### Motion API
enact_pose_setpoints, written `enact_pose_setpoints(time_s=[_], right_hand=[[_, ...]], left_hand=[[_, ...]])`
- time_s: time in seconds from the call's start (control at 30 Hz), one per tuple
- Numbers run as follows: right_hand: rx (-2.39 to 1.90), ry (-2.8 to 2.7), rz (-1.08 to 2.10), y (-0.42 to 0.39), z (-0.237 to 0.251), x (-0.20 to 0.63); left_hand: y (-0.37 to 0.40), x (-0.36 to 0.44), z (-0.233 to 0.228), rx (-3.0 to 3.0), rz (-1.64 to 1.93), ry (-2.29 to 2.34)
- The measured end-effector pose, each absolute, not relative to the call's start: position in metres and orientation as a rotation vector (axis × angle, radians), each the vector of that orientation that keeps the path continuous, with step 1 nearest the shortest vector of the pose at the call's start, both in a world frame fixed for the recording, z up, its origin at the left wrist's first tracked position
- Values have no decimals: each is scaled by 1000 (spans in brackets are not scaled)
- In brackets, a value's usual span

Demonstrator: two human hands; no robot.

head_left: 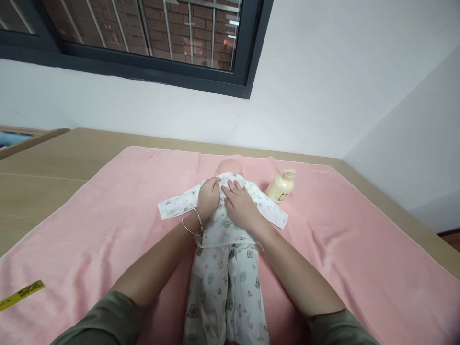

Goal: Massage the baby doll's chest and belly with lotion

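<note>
Doll (pixel 230 168) lies lengthwise, head pointing away; left hand (pixel 208 195) curls on its top's collar, right hand (pixel 240 203) presses flat, gripping nothing; bottle (pixel 281 187) label unreadable.

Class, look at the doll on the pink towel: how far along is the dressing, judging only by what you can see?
Done: the doll already wears printed trousers and a matching top, sleeves spread out flat. In hand: the left hand and right hand press on the top's chest near the collar. Left: whether the front is fastened is hidden under the hands. The lotion bottle lies beside it, untouched, on the pink towel.
</note>
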State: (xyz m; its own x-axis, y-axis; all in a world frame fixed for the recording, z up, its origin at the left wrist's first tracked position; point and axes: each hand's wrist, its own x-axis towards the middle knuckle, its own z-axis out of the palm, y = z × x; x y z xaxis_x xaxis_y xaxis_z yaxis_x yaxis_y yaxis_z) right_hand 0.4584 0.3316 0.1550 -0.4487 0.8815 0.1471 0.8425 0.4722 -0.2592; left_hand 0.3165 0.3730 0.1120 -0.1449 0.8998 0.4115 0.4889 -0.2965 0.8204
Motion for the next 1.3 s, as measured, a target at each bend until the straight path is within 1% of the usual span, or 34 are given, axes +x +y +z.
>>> enact_pose_setpoints(time_s=[0.13,0.27,0.4,0.57,0.63,0.7,0.83,0.9,1.0,1.13,1.2,1.3], right_hand=[[-1560,-2307,309,353,148,476],[-1699,-2209,340,369,145,490],[-1799,-2239,228,358,150,481],[-1851,-2303,-35,323,156,454],[-1820,-2325,-67,318,157,451],[-1781,-2313,10,324,156,456],[-1720,-2226,270,357,149,480],[-1716,-2206,324,367,147,487],[-1777,-2233,221,361,150,482],[-1871,-2354,-100,325,165,459],[-1873,-2426,-210,311,172,452],[-1849,-2416,-150,312,174,455]], left_hand=[[371,318,117,1830,1353,1614],[365,323,125,2034,1112,1810],[364,325,126,2245,914,1924],[374,317,122,2352,824,1811],[375,316,122,2360,786,1819],[372,318,124,2368,738,1864],[350,331,134,2374,627,1976],[340,337,139,2364,587,2014],[337,339,142,2353,596,1996],[354,328,137,2288,668,1902],[363,323,134,2255,681,1877],[366,322,132,2279,673,1867]])
